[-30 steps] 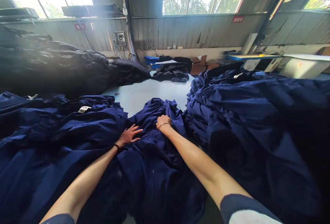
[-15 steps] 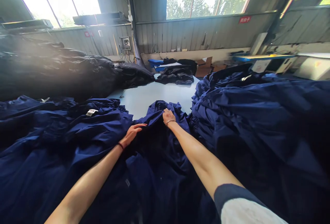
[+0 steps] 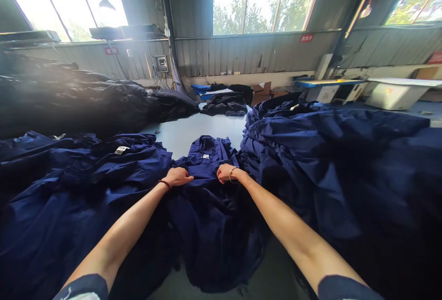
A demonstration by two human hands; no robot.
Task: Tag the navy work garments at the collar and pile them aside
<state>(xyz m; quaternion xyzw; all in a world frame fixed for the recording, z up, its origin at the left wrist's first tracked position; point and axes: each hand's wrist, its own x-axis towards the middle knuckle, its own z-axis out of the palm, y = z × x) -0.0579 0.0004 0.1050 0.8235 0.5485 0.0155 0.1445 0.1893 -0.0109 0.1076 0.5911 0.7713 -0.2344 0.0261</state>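
A navy-blue garment (image 3: 214, 226) lies in front of me with its collar end away from me. Inside its rounded neck opening shows a small white label (image 3: 206, 156). My left hand (image 3: 177, 177) is closed on the left side of the cloth below the collar, thumb pointing inward. On the right side, my right hand (image 3: 226, 173) pinches the same cloth with curled fingers. Between both hands the fabric is drawn fairly straight, and its lower part hangs toward me over the near edge.
Navy garments are heaped at left (image 3: 86, 175) and right (image 3: 311, 148). Behind them, a black pile (image 3: 69, 93) fills the far left. The pale table (image 3: 196, 127) shows between the heaps, with dark folded cloth (image 3: 226, 104) at its far end. Other worktables (image 3: 328, 83) stand at back right.
My right hand has moved back toward me from the collar, and my left hand has closed on the cloth. The garment now lies flatter, with its neck label showing. My view has turned right.
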